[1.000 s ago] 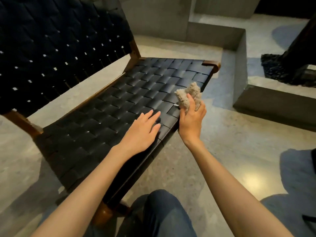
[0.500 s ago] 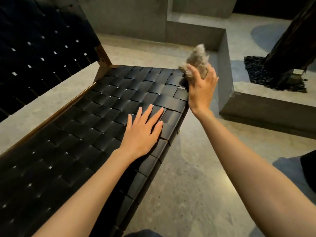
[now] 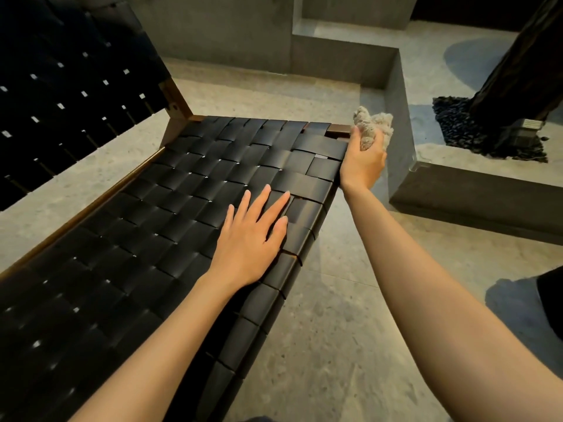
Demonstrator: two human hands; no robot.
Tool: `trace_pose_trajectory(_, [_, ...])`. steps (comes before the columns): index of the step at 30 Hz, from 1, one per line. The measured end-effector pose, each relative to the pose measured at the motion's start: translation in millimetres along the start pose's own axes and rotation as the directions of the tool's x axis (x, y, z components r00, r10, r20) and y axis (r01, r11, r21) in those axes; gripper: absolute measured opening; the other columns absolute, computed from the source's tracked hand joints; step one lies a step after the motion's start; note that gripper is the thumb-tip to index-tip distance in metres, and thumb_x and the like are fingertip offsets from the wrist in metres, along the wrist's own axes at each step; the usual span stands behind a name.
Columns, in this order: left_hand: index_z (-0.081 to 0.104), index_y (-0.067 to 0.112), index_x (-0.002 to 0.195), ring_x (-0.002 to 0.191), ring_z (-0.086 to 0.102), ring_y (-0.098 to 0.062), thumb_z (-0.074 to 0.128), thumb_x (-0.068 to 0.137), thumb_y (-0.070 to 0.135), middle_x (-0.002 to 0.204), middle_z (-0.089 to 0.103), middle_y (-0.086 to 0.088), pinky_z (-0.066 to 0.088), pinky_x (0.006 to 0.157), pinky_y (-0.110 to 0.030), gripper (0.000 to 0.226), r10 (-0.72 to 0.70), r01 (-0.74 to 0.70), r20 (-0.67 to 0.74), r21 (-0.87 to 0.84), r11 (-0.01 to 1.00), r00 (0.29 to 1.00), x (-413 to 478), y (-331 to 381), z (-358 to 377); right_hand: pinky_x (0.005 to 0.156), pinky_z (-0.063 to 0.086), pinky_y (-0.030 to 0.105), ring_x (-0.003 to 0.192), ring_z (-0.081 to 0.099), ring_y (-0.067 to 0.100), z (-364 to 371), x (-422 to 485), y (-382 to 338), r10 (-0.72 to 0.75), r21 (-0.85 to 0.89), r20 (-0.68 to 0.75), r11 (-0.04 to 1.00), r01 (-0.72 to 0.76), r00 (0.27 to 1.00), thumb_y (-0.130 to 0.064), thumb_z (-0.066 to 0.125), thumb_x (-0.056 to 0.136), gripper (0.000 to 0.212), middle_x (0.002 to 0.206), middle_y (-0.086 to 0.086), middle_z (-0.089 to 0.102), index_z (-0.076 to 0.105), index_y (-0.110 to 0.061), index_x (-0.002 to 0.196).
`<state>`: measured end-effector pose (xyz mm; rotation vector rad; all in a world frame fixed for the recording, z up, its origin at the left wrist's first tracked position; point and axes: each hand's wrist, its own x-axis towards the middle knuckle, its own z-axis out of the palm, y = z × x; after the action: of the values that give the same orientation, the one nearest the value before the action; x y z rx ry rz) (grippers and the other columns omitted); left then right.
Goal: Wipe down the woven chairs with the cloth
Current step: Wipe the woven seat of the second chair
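Seat [image 3: 170, 208] at left, ledge [image 3: 475, 196] at right, floor [image 3: 350, 300] between.

The backrest [image 3: 61, 86] rises at the far left, behind the seat. The left hand [image 3: 249, 239] lies flat on the seat, near its right edge. The right hand [image 3: 362, 159] is farther off, at the seat's far right corner, and holds the cloth [image 3: 373, 126], which sticks up above the fingers just beside that corner. Past the floor strip the ledge runs along the right. On top of it, far right, pebbles [image 3: 457, 126] lie round the foot of a trunk [image 3: 524, 71].
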<state>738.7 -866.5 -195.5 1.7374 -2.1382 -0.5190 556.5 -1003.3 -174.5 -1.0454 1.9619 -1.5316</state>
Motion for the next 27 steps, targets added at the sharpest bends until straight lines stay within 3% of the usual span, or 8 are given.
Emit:
trace_pose_trajectory(7, [0.007, 0.042, 0.148, 0.145, -0.007, -0.011, 0.011, 0.097, 0.047, 0.159, 0.0, 0.01, -0.005, 0.115, -0.032, 0.051, -0.038, 0.039, 0.044, -0.004, 0.999, 0.998, -10, 2, 0, 0.099, 0.04, 0.032, 0.117, 0.053, 0.023, -24, -63, 13, -0.079, -0.054, 0.159, 0.995, 0.089, 0.984, -0.036, 0.049, 0.098, 0.041, 0.127, 0.006, 0.061, 0.05, -0.027, 0.138])
trace_pose_trajectory(11, [0.003, 0.04, 0.147, 0.144, -0.007, -0.007, 0.015, 0.1, 0.045, 0.158, -0.002, 0.011, -0.007, 0.113, -0.029, 0.049, -0.041, 0.041, 0.105, 0.008, 0.999, 0.994, -45, -2, -10, 0.092, 0.036, 0.021, 0.117, 0.052, 0.021, -46, -105, 18, -0.096, -0.048, 0.276, 0.992, 0.114, 0.956, -0.036, 0.047, 0.099, 0.041, 0.129, 0.006, 0.058, 0.048, -0.03, 0.139])
trace_pose_trajectory(14, [0.002, 0.04, 0.146, 0.143, -0.008, -0.004, 0.014, 0.1, 0.045, 0.158, -0.003, 0.014, -0.006, 0.114, -0.029, 0.048, -0.051, 0.049, 0.141, 0.013, 0.999, 0.989, -84, -8, -21, 0.085, 0.037, 0.021, 0.111, 0.055, 0.023, -64, -145, 18, -0.148, -0.078, 0.35, 0.979, 0.186, 0.925, -0.034, 0.047, 0.099, 0.039, 0.125, 0.009, 0.059, 0.049, -0.03, 0.138])
trace_pose_trajectory(17, [0.0, 0.042, 0.145, 0.136, -0.012, 0.002, 0.014, 0.1, 0.047, 0.157, -0.005, 0.015, -0.007, 0.112, -0.028, 0.048, -0.08, 0.075, 0.18, 0.032, 0.997, 0.98, -129, -16, -32, 0.094, 0.04, 0.023, 0.117, 0.054, 0.021, -82, -188, 18, -0.207, -0.029, 0.421, 0.97, 0.241, 0.883, -0.029, 0.049, 0.099, 0.038, 0.131, 0.007, 0.057, 0.05, -0.027, 0.137])
trace_pose_trajectory(20, [0.0, 0.04, 0.146, 0.139, -0.01, -0.001, 0.012, 0.099, 0.047, 0.157, -0.005, 0.014, -0.007, 0.111, -0.027, 0.048, -0.127, 0.118, 0.201, 0.061, 0.991, 0.971, -171, -23, -45, 0.108, 0.034, 0.028, 0.133, 0.041, 0.023, -98, -232, 17, -0.221, 0.017, 0.509, 0.969, 0.247, 0.832, -0.027, 0.049, 0.099, 0.037, 0.145, 0.008, 0.043, 0.051, -0.03, 0.136])
trace_pose_trajectory(22, [0.001, 0.038, 0.147, 0.142, -0.008, -0.004, 0.013, 0.1, 0.046, 0.157, -0.004, 0.014, -0.007, 0.109, -0.024, 0.049, -0.157, 0.143, 0.212, 0.077, 0.987, 0.965, -198, -27, -54, 0.114, 0.02, 0.031, 0.145, 0.016, 0.021, -108, -259, 15, -0.219, -0.003, 0.567, 0.963, 0.268, 0.794, -0.028, 0.047, 0.099, 0.036, 0.154, 0.008, 0.027, 0.05, -0.034, 0.135])
trace_pose_trajectory(24, [0.003, 0.035, 0.149, 0.143, -0.005, -0.005, 0.016, 0.101, 0.044, 0.158, -0.002, 0.014, -0.005, 0.111, -0.026, 0.05, -0.184, 0.17, 0.206, 0.084, 0.982, 0.961, -223, -31, -62, 0.115, 0.016, 0.034, 0.147, 0.001, 0.016, -119, -284, 15, -0.25, -0.007, 0.613, 0.947, 0.322, 0.749, -0.031, 0.044, 0.1, 0.036, 0.158, 0.005, 0.02, 0.049, -0.036, 0.135])
trace_pose_trajectory(27, [0.009, 0.033, 0.15, 0.144, 0.0, -0.007, 0.017, 0.102, 0.043, 0.158, 0.004, 0.013, 0.0, 0.116, -0.032, 0.05, -0.23, 0.216, 0.166, 0.101, 0.971, 0.959, -260, -34, -71, 0.114, 0.027, 0.043, 0.147, 0.007, 0.018, -138, -319, 17, -0.3, 0.01, 0.657, 0.921, 0.39, 0.691, -0.035, 0.041, 0.1, 0.037, 0.158, 0.001, 0.019, 0.045, -0.037, 0.137])
